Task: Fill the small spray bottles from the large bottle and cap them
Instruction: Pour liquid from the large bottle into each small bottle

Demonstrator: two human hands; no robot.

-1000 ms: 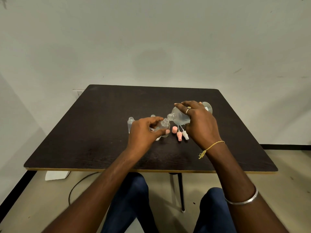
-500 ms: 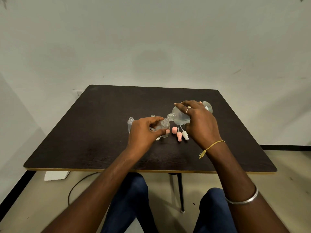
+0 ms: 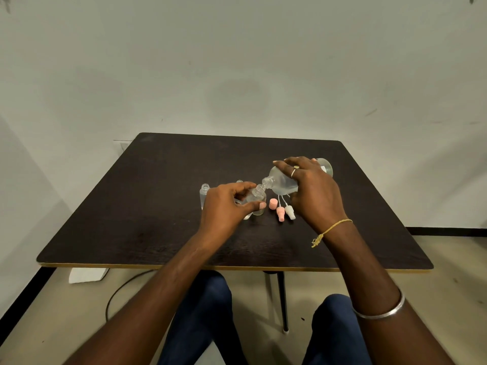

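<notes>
My right hand [image 3: 313, 193] grips the large clear bottle [image 3: 283, 181], tipped down to the left, its neck touching the mouth of a small clear spray bottle [image 3: 257, 198]. My left hand [image 3: 226, 206] holds that small bottle, tilted toward the large one. Another small open bottle [image 3: 204, 192] stands upright left of my left hand. The top of a third one [image 3: 239, 182] shows behind my fingers. A pink cap [image 3: 273, 203], a pink spray head [image 3: 280, 214] and a white spray head [image 3: 290, 212] lie on the table below the large bottle.
The dark square table [image 3: 158, 206] has a light front edge and stands against a pale wall. Under it are my knees in blue trousers, a table leg [image 3: 283, 301], a black cable [image 3: 118, 293] and a white block [image 3: 88, 275] on the floor.
</notes>
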